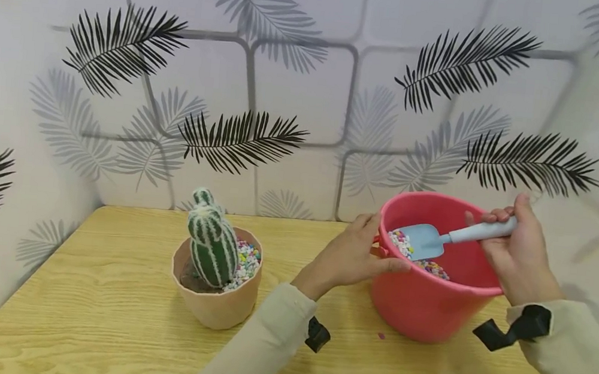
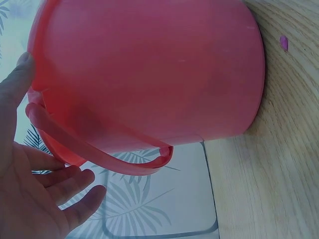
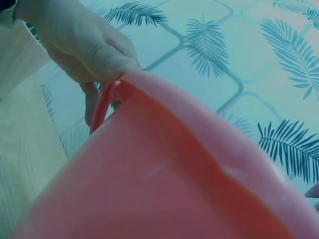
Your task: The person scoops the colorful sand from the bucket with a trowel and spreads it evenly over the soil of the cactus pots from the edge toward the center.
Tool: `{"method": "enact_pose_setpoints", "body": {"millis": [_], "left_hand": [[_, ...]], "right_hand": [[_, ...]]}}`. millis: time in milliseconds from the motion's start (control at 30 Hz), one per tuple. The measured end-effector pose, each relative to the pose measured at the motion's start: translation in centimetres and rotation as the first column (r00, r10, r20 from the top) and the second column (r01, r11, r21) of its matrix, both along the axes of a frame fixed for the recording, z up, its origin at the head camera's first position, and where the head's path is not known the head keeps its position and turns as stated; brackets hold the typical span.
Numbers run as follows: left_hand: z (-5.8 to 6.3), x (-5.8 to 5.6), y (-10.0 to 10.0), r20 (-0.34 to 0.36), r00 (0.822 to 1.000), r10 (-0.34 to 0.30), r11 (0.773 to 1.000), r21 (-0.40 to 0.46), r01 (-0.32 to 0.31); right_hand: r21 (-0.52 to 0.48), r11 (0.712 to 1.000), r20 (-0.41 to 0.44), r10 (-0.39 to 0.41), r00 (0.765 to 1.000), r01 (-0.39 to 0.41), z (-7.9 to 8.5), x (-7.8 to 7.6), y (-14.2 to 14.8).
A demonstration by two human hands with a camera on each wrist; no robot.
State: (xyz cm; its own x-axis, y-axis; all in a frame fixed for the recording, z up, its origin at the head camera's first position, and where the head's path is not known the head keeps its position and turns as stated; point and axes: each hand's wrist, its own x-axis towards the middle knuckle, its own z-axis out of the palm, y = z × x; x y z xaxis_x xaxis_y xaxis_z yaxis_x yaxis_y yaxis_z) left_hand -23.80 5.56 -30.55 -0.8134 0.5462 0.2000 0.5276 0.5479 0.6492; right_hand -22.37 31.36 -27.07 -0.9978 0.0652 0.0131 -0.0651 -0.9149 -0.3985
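A pink bucket (image 1: 423, 313) stands on the right of the table. My left hand (image 1: 351, 253) holds its left rim, thumb over the front edge and fingers on the outside near the hanging handle (image 2: 99, 157). My right hand (image 1: 525, 251) grips the pale handle of a small trowel (image 1: 482, 231) at the bucket's right rim. The trowel's light blue blade reaches into the bucket. Multicoloured pebbles (image 1: 435, 269) show inside, below and beside the blade. In the right wrist view the bucket wall hides the trowel.
To the left stands a peach pot (image 1: 219, 312) with a green cactus (image 1: 212, 245) and colourful pebbles (image 1: 248, 260) on its right side. A stray purple pebble (image 1: 381, 336) lies on the wooden table (image 1: 105, 289) before the bucket. A leaf-patterned wall (image 1: 307, 103) rises behind.
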Motion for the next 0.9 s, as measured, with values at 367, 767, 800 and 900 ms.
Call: {"method": "enact_pose_setpoints", "body": {"millis": [367, 767, 800, 900], "left_hand": [[0.05, -0.08, -0.03, 0.018, 1.0, -0.018, 0.999, 0.035, 0.018], [-0.07, 0.06, -0.06, 0.032, 0.999, -0.013, 0.999, 0.031, 0.012], [-0.05, 0.08, -0.07, 0.031, 0.999, -0.012, 1.0, 0.027, 0.012], [0.0, 0.13, -0.09, 0.029, 1.0, -0.009, 1.0, 0.019, 0.008]], "right_hand": [[-0.117, 0.992, -0.007, -0.053, 0.999, 0.052, 0.11, -0.03, 0.19], [-0.21, 0.973, 0.031, -0.096, 0.995, 0.1, 0.0, 0.46, 0.28], [-0.214, 0.971, 0.033, -0.098, 0.995, 0.103, 0.0, 0.49, 0.29], [-0.234, 0.967, 0.037, -0.099, 0.994, 0.105, 0.01, 0.58, 0.35]]}}
